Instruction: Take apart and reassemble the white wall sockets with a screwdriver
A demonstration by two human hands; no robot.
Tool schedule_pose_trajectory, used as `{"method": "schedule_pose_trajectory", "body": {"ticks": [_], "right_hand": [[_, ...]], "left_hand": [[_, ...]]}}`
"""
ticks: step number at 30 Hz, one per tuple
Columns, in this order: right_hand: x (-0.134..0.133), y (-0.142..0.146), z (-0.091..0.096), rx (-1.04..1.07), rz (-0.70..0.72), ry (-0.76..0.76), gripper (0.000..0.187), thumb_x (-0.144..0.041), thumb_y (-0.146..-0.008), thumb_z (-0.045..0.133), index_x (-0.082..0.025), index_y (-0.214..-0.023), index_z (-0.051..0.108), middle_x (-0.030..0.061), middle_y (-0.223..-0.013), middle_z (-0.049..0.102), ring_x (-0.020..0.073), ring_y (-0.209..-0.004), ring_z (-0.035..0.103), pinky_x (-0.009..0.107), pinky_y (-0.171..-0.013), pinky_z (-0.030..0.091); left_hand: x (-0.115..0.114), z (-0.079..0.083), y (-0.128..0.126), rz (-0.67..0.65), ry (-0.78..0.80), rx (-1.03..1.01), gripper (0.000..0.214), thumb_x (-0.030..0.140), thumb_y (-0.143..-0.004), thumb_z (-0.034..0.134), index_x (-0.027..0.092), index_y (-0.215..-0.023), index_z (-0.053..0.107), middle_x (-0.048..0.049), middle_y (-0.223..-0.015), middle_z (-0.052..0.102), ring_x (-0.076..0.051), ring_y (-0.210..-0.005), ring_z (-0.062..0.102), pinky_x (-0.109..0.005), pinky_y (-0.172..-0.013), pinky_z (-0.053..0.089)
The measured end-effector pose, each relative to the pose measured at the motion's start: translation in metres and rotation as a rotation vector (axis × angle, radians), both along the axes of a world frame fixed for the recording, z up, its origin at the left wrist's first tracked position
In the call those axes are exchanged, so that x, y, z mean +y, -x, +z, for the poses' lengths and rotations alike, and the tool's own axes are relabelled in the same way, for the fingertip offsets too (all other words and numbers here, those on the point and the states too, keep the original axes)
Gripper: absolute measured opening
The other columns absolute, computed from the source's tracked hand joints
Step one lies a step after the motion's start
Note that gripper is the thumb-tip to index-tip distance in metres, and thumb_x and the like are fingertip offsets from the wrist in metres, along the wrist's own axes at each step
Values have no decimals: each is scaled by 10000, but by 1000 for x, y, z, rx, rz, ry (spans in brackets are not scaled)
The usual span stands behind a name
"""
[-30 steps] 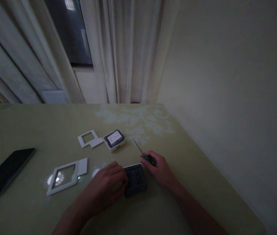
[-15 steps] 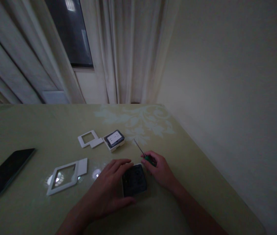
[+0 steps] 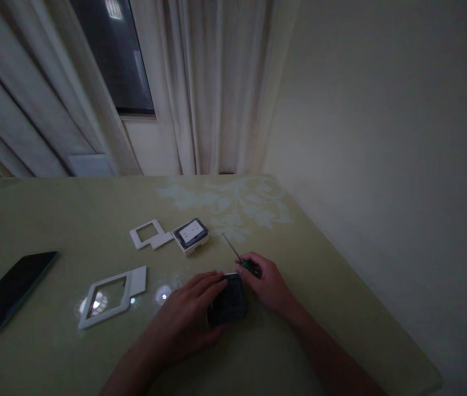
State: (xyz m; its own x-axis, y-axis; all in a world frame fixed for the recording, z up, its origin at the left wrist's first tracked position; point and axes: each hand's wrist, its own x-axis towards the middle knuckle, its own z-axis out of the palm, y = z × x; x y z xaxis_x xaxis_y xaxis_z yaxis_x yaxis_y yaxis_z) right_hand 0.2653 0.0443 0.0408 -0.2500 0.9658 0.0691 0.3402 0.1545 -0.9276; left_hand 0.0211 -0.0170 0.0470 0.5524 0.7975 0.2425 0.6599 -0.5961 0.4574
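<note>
My left hand (image 3: 194, 305) grips a box with a dark top and a pale rim (image 3: 229, 302), fingers over its far left edge and the thumb along the near side. It looks like a wall socket box; its face is too dark to make out detail. A screwdriver with a green handle (image 3: 250, 268) is in my right hand (image 3: 267, 281), its thin metal shaft pointing up and left, away from the box. Farther off lies a white wall socket in a box (image 3: 191, 234), its slotted face upward.
Left of that socket lies a small white frame (image 3: 136, 239) with a white plate (image 3: 161, 240) against it. Nearer is a larger white frame (image 3: 103, 319) with another white plate (image 3: 138, 281). A dark tablet or phone (image 3: 14, 289) rests at the left. Wall and curtains border the table.
My left fingers have moved a little farther over the dark box, and the thumb has drawn back toward the palm. My right hand still holds the screwdriver. The view has shifted slightly.
</note>
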Motion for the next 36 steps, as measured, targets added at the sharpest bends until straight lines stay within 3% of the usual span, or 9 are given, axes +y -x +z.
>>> {"method": "schedule_pose_trajectory", "body": {"ticks": [5, 11, 14, 20, 27, 36], "right_hand": [[-1, 0, -1, -14, 16, -3, 257, -410, -900, 711, -195, -1036, 744, 62, -1007, 778, 233, -914, 707, 337, -824, 518], [-1, 0, -3, -18, 14, -13, 230, -372, -893, 719, -194, -1035, 748, 61, -995, 787, 231, -895, 713, 331, -801, 521], [-1, 1, -3, 0, 1, -21, 224, -386, -920, 707, -195, -1031, 747, 66, -1003, 793, 236, -921, 720, 339, -827, 536], [-2, 1, 5, 49, -1, -27, 233, -417, -940, 693, -205, -1021, 742, 77, -1008, 796, 242, -942, 740, 350, -842, 572], [-10, -1, 14, 120, 132, -42, 242, -249, -847, 740, -208, -1085, 735, 67, -1069, 794, 228, -986, 748, 322, -858, 577], [-11, 1, 15, 31, 90, -99, 144, -292, -897, 717, -200, -1003, 751, 4, -866, 723, 170, -785, 649, 271, -729, 494]], "left_hand": [[0, 5, -1, -48, -89, 25, 477, 267, -910, 728, 203, -1379, 668, -142, -1412, 757, -350, -1336, 699, -550, -1061, 647], [2, 1, -1, -46, -174, 51, 513, 180, -869, 677, 183, -1382, 667, -154, -1396, 764, -364, -1280, 733, -547, -993, 679], [4, -3, -1, -26, -182, 5, 436, 190, -950, 632, 194, -1384, 671, -142, -1361, 782, -343, -1233, 754, -541, -1006, 666], [9, 1, -1, 52, -42, -222, 316, 309, -1118, 496, 252, -1332, 721, -98, -1235, 817, -256, -1111, 770, -392, -959, 649], [9, 7, -1, 139, 92, -366, 344, 395, -1123, 497, 279, -1295, 772, -81, -1192, 834, -250, -1066, 786, -345, -920, 632], [11, 4, 2, 244, 196, -529, 338, 478, -1087, 581, 295, -1246, 817, -38, -1176, 867, -256, -1031, 827, -358, -920, 651]]}}
